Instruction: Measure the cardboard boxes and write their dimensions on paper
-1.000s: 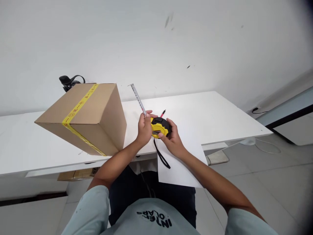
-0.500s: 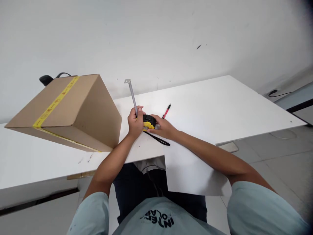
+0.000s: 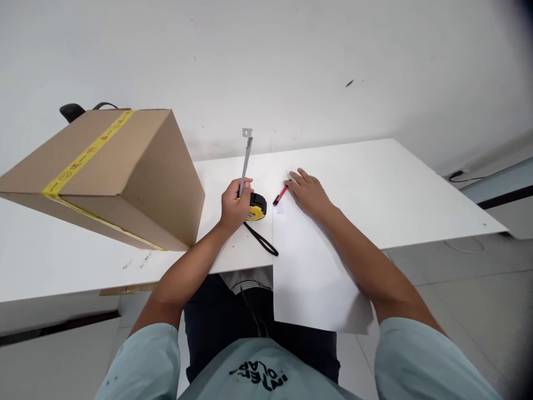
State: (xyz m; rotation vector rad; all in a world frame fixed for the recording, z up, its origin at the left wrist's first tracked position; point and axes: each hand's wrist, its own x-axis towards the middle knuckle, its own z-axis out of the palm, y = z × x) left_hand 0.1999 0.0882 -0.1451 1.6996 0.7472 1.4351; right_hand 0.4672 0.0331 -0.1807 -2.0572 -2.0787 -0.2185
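Clasps a tape measure [image 3: 258, 208] in the left hand [image 3: 235, 206], with fingers curled around its side and thumb laid along the blade [image 3: 246, 164]; bulges out to the right of those fingers in a rounded yellow and black casing; trails a flat black looped strap [image 3: 262, 240] below them, slanting down to the right

Juts upward from the left fist as a slim grey metal strip, pointing lengthwise away toward the scuffed white wall [image 3: 270, 66] with a slight rightward lean, and ends beyond the fingertips in a flat slotted hook [image 3: 247, 133]

Stretches the right hand [image 3: 310, 194] over the upper end of a slender red and black pen [image 3: 280, 195]; cannot tell whether pinching it or only touching; slants diagonally, black end down and left of the right fingers

Reaches across a thin smooth sheet of paper [image 3: 316, 278], marked in small blue writing near the pen and hanging over the near table edge, below the right fingers

Has a broad stretch of smooth white tabletop [image 3: 395, 189] right of the right fingers, out to a slanting edge, and a narrower strip between the left fingers and a matte brown, sharp-cornered cardboard box [image 3: 154, 183], banded with yellow printed packing tape [image 3: 91, 150]
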